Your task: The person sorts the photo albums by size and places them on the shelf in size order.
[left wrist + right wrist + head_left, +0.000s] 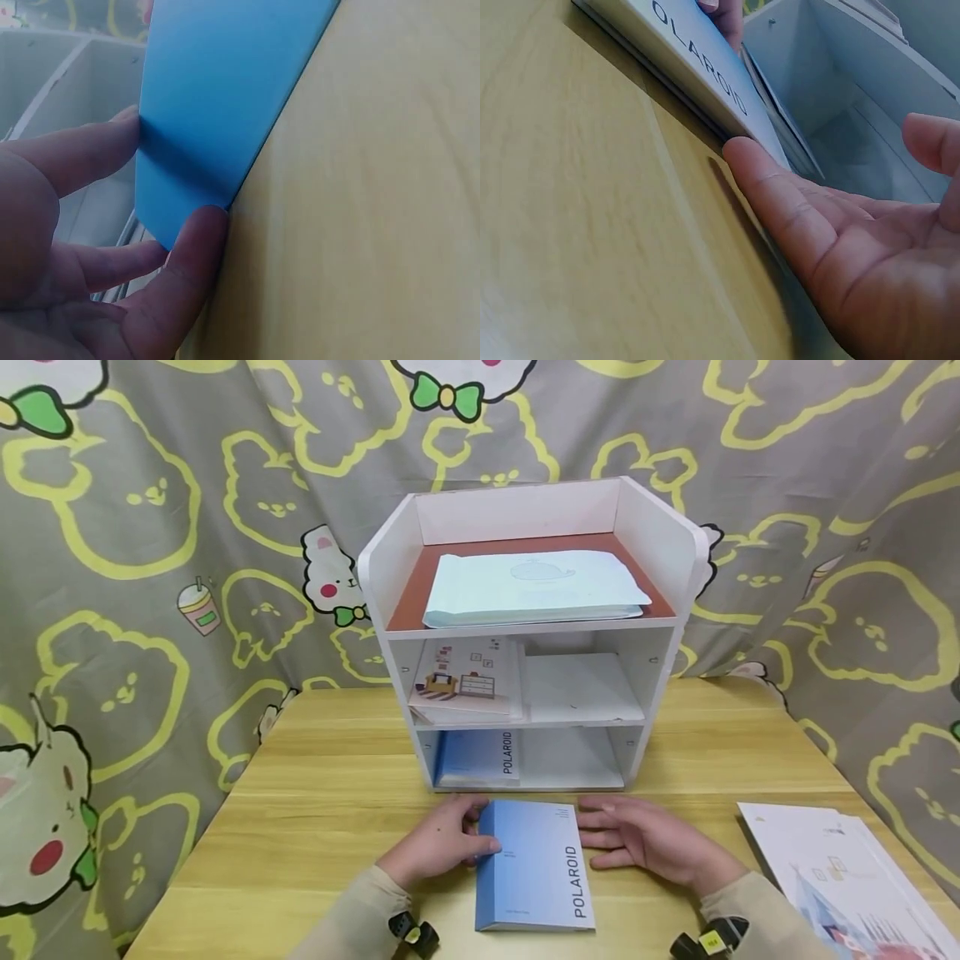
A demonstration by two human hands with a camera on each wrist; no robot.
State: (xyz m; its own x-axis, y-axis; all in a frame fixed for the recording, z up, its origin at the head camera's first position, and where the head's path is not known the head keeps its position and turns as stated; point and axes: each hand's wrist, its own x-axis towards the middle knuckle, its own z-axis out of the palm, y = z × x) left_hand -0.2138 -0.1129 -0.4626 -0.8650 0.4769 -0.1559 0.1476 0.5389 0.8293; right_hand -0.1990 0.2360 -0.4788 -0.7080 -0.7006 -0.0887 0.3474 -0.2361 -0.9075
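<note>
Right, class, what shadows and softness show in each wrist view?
Left wrist: a shadow band crosses the blue book, and the tabletop looks soft; right wrist: a shadow streaks the tabletop beside the right hand, but the visible lettering is readable.

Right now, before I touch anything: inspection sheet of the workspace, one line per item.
Surface: wood-grain table, light-toned.
Job's things: blue POLAROID book, cover up, in front of the white shelf unit.
Clutter: white illustrated booklets overlapping at the table's right; on the shelf unit, a pale stack on top, an illustrated booklet in the middle tier, a second POLAROID book at the bottom left.
Hands: left hand grips the front book's left side; right hand has fingers extended at its right edge.
Cables: nothing seen.
Surroundings: grey curtain with yellow cartoon outlines behind and on both sides.
</note>
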